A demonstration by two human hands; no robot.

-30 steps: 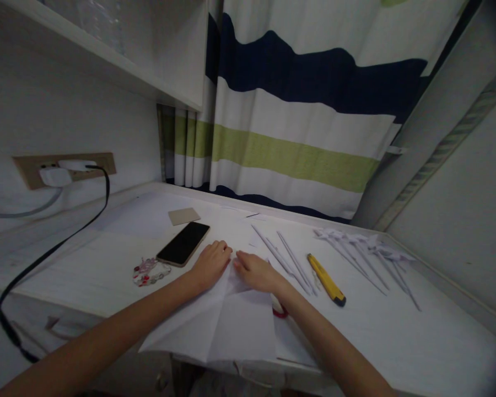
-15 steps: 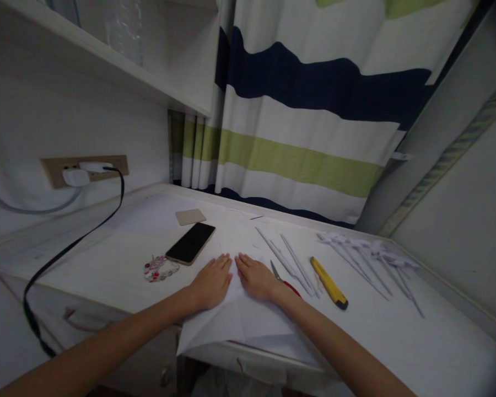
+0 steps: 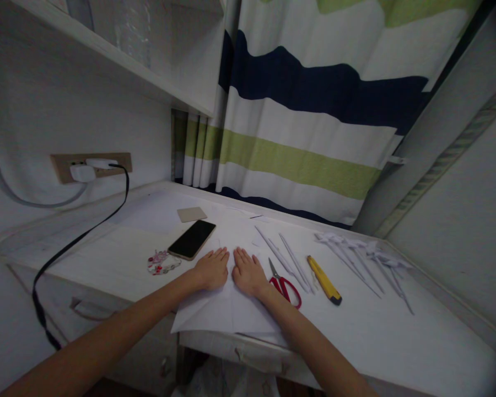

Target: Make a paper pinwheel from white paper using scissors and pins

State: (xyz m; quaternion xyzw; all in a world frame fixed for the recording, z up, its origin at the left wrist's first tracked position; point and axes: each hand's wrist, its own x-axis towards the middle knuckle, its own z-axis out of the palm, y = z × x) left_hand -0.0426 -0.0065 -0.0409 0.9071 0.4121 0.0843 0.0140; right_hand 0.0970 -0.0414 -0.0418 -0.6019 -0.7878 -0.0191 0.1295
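Note:
A creased sheet of white paper [image 3: 221,314] lies on the desk, its near edge reaching over the front. My left hand [image 3: 213,269] rests flat on the paper's left part, fingers stretched out. Beside it, my right hand [image 3: 248,272] lies flat on the paper as well, with a narrow gap between the two. Close to the right wrist are red-handled scissors [image 3: 287,288], their blades pointing away from me. A dark phone [image 3: 192,239] and a beaded bracelet [image 3: 162,263] are left of my left hand.
Rolled paper sticks [image 3: 293,256] and a yellow utility knife [image 3: 324,280] lie right of the scissors. Several folded paper pieces with thin stems [image 3: 355,248] are farther right. A beige card [image 3: 192,214] sits behind the phone. A black cable [image 3: 80,240] hangs at the left from a wall socket [image 3: 58,168].
Both hands have slid slightly away from me along the paper. My right arm has shifted left, showing more of the scissors' handles. The camera view has moved a little.

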